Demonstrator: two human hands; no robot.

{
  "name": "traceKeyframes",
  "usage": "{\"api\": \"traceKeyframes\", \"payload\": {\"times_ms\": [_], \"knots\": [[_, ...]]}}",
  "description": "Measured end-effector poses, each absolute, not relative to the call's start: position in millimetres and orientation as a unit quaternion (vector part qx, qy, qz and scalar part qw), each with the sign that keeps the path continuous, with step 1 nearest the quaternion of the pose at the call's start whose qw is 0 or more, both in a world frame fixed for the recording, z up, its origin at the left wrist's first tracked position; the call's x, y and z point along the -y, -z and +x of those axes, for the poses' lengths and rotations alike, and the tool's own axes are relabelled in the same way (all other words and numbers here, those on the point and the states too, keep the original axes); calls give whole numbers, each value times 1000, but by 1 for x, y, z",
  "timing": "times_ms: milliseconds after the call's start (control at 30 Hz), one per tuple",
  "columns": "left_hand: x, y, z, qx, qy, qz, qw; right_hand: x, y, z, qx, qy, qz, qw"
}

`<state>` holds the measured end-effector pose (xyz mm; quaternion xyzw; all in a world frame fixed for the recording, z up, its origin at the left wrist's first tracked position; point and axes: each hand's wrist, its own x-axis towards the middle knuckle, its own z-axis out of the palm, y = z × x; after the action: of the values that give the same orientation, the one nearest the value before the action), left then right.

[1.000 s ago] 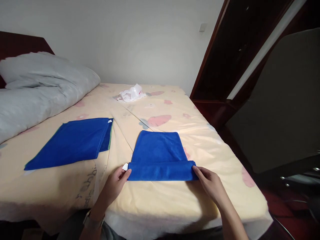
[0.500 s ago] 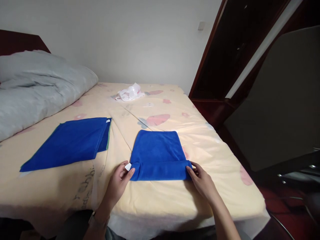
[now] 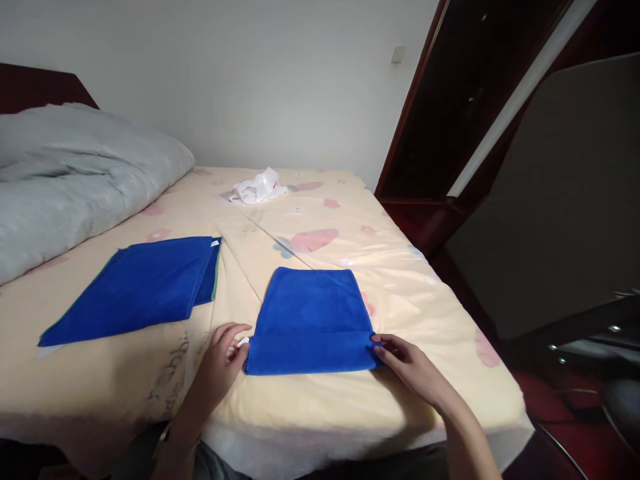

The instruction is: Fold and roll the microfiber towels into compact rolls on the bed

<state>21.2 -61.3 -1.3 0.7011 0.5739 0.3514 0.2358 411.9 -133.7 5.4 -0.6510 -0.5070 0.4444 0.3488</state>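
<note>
A blue cloth (image 3: 310,307) lies in front of me, its near edge folded over in a flat band. At the left end of that band is my left hand (image 3: 224,353), thumb and fingers apart around a small white tag (image 3: 243,342); the thumb tip is close against the cloth's edge. My right hand (image 3: 405,363) pinches the band's right end between thumb and fingers. To the left lies a second blue cloth (image 3: 145,287), folded, with green edging and its own white label (image 3: 215,244).
Both cloths rest on a bed with a pale yellow printed sheet (image 3: 320,413). A crumpled white plastic bag (image 3: 259,187) sits toward the wall. A grey quilt (image 3: 85,180) is heaped at the left. Dark wooden furniture (image 3: 420,133) stands beyond the bed's right edge.
The folded band now lies flatter and wider, its left end further left. My left hand has moved left and its fingers have parted from the cloth. My right hand stays at the right end.
</note>
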Motion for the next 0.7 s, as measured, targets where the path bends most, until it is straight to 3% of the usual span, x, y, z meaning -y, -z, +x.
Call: {"api": "traceKeyframes", "payload": {"times_ms": [100,233,433,567,700], "knots": [[63,-8,7,-497,-283,786,235,142,-12,415,546,-474,-602,338],[65,-13,1,-460,-208,822,264,135,-6,414,580,-363,-636,358],[57,3,13,-487,-259,802,231,116,5,404,554,-318,-635,435],[54,12,30,-519,-328,757,222,111,6,396,526,-336,-659,419],[53,14,40,-557,-364,690,286,108,4,393,534,-303,-676,408]]}}
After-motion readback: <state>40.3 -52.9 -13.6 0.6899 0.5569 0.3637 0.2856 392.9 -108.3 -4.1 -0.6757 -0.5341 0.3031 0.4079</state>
